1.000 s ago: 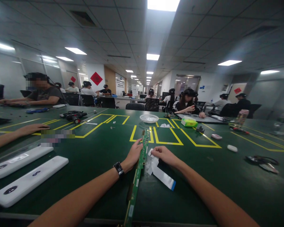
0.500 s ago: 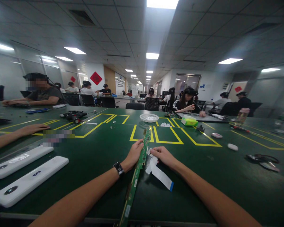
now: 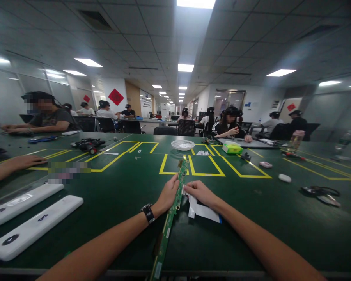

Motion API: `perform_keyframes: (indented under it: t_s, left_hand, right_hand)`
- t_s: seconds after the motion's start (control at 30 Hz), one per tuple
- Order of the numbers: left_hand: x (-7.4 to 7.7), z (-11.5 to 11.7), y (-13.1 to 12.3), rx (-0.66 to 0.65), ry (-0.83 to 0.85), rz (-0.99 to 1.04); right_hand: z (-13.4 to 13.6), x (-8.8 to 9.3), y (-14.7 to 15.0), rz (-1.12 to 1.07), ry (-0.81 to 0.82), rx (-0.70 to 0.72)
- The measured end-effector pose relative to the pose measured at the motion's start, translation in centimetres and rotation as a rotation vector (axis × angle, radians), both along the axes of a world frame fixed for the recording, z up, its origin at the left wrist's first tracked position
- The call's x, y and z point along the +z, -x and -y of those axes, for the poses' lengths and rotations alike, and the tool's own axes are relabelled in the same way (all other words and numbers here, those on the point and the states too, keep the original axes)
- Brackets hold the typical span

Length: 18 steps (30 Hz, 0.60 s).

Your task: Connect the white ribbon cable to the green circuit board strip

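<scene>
From here the left hand (image 3: 168,194) is curled around the board (image 3: 175,207), which slants between both hands, its near end at the table's (image 3: 283,218) front edge. The right hand (image 3: 201,191) pinches the white ribbon (image 3: 206,212) against the board's side; whether it's seated there I can't quite tell. The dish (image 3: 183,146) sits past the far tip, two bars (image 3: 38,228) flank the left, near a co-worker's hand (image 3: 31,160), and green tabletop stretches rightward to the white case (image 3: 284,178).
</scene>
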<state>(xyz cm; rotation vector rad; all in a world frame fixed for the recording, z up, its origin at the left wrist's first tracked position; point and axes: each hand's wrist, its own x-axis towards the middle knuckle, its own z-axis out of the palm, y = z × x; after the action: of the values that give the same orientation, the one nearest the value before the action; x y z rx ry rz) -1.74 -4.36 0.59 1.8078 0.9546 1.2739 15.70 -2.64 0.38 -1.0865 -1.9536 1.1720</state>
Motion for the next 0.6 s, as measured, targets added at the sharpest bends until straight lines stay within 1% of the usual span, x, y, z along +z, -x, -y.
perform_keyframes:
  t_s: [0.1,0.17,0.23,0.33,0.4,0.43,0.5,0.6]
  left_hand:
    - [0.0,0.0,0.0,0.006,0.008,0.020]
    - [0.0,-0.1,0.0,-0.017,0.048,0.059]
    - [-0.2,-0.5,0.2,-0.074,0.143,0.126]
    - [-0.6,-1.3,0.5,-0.174,0.372,0.203]
    - [-1.0,-2.1,0.8,-0.202,0.481,0.227]
    - [-1.1,-2.5,1.0,-0.190,0.496,0.243]
    - [-1.2,-3.2,1.6,-0.119,0.460,0.258]
    - [-1.0,-4.0,2.6,0.008,0.347,0.181]
  right_hand:
    - [0.0,-0.1,0.0,0.004,-0.021,0.010]
    - [0.1,0.0,-0.1,-0.001,-0.014,0.006]
    - [0.0,0.1,-0.2,-0.008,-0.009,-0.005]
    - [-0.4,0.0,-0.6,0.014,-0.020,-0.034]
    - [-1.2,-0.1,-1.2,0.063,-0.058,-0.076]
    - [-1.7,-0.1,-1.6,0.102,-0.092,-0.113]
    - [-2.7,-0.1,-3.0,0.209,-0.188,-0.220]
    - [-4.2,0.1,-6.4,0.433,-0.317,-0.460]
